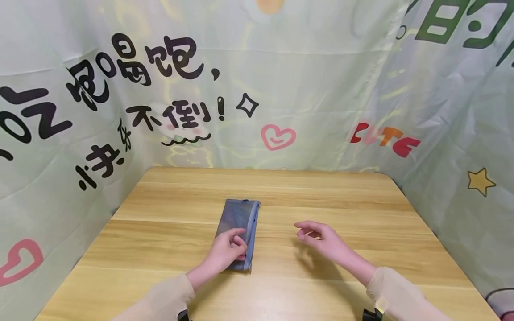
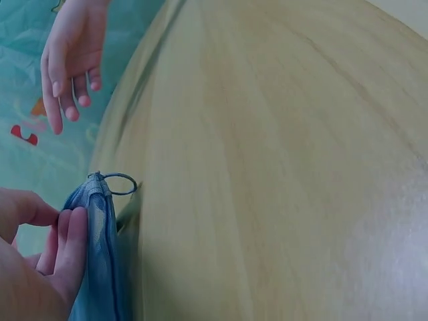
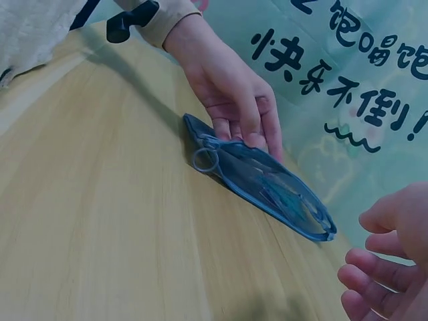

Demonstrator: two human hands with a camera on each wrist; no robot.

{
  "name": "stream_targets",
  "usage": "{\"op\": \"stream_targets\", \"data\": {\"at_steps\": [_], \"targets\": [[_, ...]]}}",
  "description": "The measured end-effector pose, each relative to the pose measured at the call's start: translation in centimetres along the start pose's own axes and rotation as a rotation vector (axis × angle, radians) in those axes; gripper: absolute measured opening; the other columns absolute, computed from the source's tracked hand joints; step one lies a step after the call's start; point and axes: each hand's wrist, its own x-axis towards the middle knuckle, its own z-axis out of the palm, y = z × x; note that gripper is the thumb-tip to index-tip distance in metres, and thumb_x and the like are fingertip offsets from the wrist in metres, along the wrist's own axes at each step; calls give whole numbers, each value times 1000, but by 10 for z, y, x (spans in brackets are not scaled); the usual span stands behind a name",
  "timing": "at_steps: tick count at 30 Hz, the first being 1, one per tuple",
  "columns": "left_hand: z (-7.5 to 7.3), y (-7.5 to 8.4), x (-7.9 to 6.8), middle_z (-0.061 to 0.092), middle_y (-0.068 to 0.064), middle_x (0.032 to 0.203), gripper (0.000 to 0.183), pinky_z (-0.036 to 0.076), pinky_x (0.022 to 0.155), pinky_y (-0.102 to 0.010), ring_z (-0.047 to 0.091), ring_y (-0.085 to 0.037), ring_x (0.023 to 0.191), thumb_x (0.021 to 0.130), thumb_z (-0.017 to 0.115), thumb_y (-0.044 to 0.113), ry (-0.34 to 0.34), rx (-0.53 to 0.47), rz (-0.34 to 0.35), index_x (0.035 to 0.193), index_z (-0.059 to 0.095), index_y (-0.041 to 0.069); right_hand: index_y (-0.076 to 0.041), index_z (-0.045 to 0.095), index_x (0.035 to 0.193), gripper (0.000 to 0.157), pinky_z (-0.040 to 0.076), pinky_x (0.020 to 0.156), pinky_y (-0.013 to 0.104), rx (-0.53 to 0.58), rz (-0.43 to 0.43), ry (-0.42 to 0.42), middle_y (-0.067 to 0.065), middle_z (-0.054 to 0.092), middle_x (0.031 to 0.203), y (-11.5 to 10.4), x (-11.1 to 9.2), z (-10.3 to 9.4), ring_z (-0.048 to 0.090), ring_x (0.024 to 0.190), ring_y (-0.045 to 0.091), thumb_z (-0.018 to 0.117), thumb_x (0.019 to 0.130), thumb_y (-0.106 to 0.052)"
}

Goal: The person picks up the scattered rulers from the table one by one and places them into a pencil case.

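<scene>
A blue zippered pouch [image 1: 239,218] with see-through mesh sides is on the wooden table [image 1: 321,196], a little left of the middle. My left hand [image 1: 228,250] pinches its upper edge between thumb and fingers. In the right wrist view the mouth of the pouch [image 3: 267,180] gapes, and some small bluish items [image 3: 284,197] show inside, too blurred to name. A round loop [image 2: 122,183] sticks out at one end of the pouch. To the right, my right hand [image 1: 321,238] hovers above the table with fingers loosely bent, holding nothing.
Printed cloth [image 1: 313,89] hangs round the back and both sides of the table, close to its edges. A black strap piece [image 3: 132,21] sits at the left sleeve [image 3: 155,15]. Pale clothing [image 3: 33,33] shows at the near table edge.
</scene>
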Motion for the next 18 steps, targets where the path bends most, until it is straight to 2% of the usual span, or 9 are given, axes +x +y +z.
{"op": "stream_targets", "data": {"at_steps": [6,11,18], "targets": [[8,-2,-2,66,-10,81,51,63,57,-27,66,-13,62,82,64,-7,10,82,33,132,53,-11,1,59,132,39,56,74,18,17,18,3,20,68,113,0,-10,-12,66,96,25,61,96,-16],[14,1,-10,66,-9,80,50,61,53,-22,66,-13,59,81,64,-6,-38,149,58,130,53,-12,2,58,133,39,56,75,18,-4,11,-1,20,68,114,0,-17,-19,66,94,23,60,97,-16],[22,1,-12,66,-7,76,51,58,50,-18,64,-10,57,80,65,-5,-80,204,80,130,54,-12,0,59,132,39,56,75,19,-31,26,6,21,67,115,3,-22,-23,66,96,30,61,97,-17]]}}
